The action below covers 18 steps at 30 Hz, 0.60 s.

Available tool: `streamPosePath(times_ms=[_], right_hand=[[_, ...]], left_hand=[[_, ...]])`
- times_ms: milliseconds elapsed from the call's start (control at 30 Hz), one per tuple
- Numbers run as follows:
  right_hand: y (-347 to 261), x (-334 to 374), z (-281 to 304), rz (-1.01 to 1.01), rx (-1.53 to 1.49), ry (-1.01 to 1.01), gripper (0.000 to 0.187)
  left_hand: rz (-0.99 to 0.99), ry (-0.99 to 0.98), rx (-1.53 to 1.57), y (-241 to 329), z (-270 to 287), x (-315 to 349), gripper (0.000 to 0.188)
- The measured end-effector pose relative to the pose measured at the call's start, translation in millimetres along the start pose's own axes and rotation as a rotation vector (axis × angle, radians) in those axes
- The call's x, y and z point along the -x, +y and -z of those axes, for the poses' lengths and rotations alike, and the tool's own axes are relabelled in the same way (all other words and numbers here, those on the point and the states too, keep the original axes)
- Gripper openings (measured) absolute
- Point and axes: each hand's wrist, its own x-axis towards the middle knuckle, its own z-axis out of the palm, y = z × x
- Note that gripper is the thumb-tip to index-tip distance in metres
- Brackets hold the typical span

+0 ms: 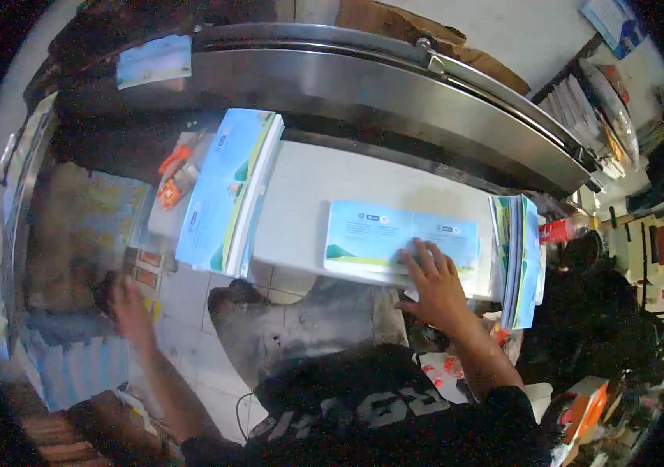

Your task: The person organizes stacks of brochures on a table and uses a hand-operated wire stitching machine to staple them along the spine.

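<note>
A person's right hand (437,284) lies palm down on a light-blue printed spread (363,233), fingers parted and resting over its near right portion, gripping nothing that shows; whether the spread is a single leaf or a thin pile cannot be told. Beneath that hand and stretching away to its left runs a white tabletop (308,187). Well to the left of the resting fingers, a thick stack of matching prints (215,194) lies across the table, while a second bundle (530,265) sits near the hand on its right, its layered edges showing. The left hand (131,303), blurred, is lifted off to the far left, below the thick stack and well apart from the spread; whether it holds anything cannot be told. Beyond the right hand's fingertips, a long metal bar (347,101) spans the far side of the table. The step in hand appears to be steadying or squaring the spread on the tabletop; the next move seems to call for light, even pressure from the right fingers, with the left hand brought in to align the free left edge.
</note>
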Motion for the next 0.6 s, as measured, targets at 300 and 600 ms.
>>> streamPosePath(times_ms=[300, 600], right_hand=[[-18, 36, -9, 0.031, 0.15, 0.14, 0.086], [59, -34, 75, 0.205, -0.351, -0.507, 0.062]], left_hand=[[0.557, -0.635, 0.413, -21, -92, 208, 0.064], [-0.68, -0.584, 0.168, 235, -46, 200, 0.052]])
